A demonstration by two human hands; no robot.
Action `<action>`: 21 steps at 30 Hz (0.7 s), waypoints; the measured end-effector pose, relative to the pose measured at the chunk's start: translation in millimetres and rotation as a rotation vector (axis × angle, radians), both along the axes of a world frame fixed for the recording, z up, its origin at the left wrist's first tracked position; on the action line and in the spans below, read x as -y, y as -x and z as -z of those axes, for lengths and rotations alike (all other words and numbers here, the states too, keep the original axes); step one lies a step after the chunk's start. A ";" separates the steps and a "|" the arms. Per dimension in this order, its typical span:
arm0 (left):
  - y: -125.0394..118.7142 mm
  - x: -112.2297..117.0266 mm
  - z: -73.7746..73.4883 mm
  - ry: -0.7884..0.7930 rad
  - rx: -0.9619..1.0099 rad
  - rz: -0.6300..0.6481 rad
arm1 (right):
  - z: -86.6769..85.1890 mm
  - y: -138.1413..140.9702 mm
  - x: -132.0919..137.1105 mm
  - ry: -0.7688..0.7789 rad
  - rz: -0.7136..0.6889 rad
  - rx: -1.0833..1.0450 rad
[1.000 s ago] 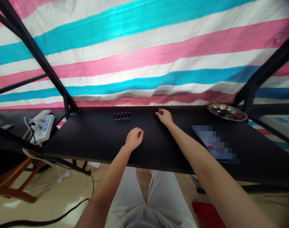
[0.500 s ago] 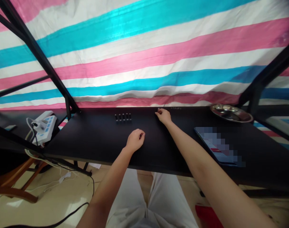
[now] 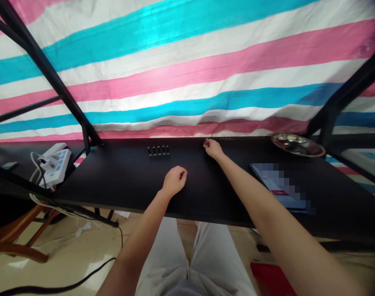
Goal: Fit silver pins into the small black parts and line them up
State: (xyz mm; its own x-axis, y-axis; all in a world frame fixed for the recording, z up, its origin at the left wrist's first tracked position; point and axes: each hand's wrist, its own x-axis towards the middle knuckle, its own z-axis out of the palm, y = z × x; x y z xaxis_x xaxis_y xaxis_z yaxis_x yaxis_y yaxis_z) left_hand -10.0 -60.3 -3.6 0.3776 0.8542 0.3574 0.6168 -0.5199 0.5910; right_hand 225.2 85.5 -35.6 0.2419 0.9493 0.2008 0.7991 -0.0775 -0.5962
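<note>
My right hand reaches to the back of the black table, its thumb and fingers pinched together. A tiny pale spot shows at its fingertips, too small to name. My left hand rests nearer the front edge with its fingers curled closed; whatever it may hold is hidden. Beyond it and to its left stands a row of several small dark cylinders with pale ends. Just right of my right hand, several tiny light pieces lie in a line along the back edge.
A shiny metal bowl sits at the back right. In front of it lies a tablet-like device, partly blurred. A white power strip with cables is at the left. Black frame posts flank the table, and a striped sheet hangs behind.
My right hand's thumb and fingertips have drawn closer together at the back edge. My left hand has hardly moved. The whole view has shifted slightly.
</note>
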 end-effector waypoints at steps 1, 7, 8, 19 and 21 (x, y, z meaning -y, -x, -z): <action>0.1 -0.1 0.2 -0.001 -0.002 0.000 | -0.2 -1.1 -1.1 0.015 -0.002 0.003; 0.0 -0.2 0.2 -0.002 -0.001 -0.002 | -0.4 -3.5 -6.5 0.047 -0.014 0.001; -0.1 -0.1 -0.2 0.000 -0.001 -0.003 | -0.8 -3.3 -6.6 0.050 -0.015 -0.004; 0.5 -2.7 -1.7 0.005 0.087 -0.232 | -18.6 -0.9 25.0 -0.098 0.143 -0.319; 0.7 -5.9 -7.2 0.059 0.074 -0.333 | -21.7 7.7 39.4 -0.245 0.180 -0.451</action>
State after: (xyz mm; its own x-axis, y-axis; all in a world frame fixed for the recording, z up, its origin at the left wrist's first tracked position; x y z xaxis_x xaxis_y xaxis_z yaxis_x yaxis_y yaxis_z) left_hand -10.7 -54.3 3.5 0.0496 0.9463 0.3195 0.7013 -0.2608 0.6634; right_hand 217.6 46.1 -13.8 0.5099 0.8232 0.2496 0.4467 -0.0054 -0.8947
